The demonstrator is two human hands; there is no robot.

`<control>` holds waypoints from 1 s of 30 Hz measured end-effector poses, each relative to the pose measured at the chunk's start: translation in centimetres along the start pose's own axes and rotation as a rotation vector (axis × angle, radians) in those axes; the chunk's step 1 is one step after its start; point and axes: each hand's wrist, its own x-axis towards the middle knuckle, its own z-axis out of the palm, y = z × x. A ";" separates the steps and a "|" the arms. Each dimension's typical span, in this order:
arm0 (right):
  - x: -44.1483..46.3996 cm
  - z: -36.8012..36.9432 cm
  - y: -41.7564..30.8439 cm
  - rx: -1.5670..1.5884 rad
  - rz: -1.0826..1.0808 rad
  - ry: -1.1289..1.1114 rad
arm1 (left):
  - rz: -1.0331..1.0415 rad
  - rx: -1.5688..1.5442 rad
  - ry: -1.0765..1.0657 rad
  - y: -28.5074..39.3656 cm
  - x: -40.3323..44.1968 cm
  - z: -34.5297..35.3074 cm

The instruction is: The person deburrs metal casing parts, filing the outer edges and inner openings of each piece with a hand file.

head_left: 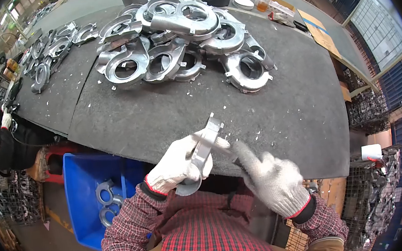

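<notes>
Here, my left grip (pixel 175 165) is clamping a silver, curved metal casting (pixel 204 148), its long axis pointing to one o'clock; my right grip (pixel 276 180) is hovering at four o'clock, hold too blurred to tell.

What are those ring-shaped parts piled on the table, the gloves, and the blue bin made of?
The ring-shaped parts look like bare silvery metal, perhaps cast: they throw bright highlights. The gloves seem to be knitted fabric, possibly cotton, with a matte off-white finish and visible knit texture. The blue bin is probably plastic, judging by its smooth, evenly coloured walls.
</notes>
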 end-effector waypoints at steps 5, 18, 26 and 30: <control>-1.2 0.4 -0.2 0.090 -0.108 -0.002 | 0.022 -0.057 0.022 1.6 -0.2 1.0; -0.3 0.4 0.0 0.171 -0.078 0.010 | -0.007 0.059 -0.066 0.1 -1.7 -0.4; 0.1 -0.8 0.2 0.448 -0.112 -0.206 | 0.000 0.102 0.062 1.9 -2.4 1.0; 0.3 0.3 1.5 0.802 -0.199 -0.398 | 0.020 0.132 -0.022 0.4 -2.3 -0.4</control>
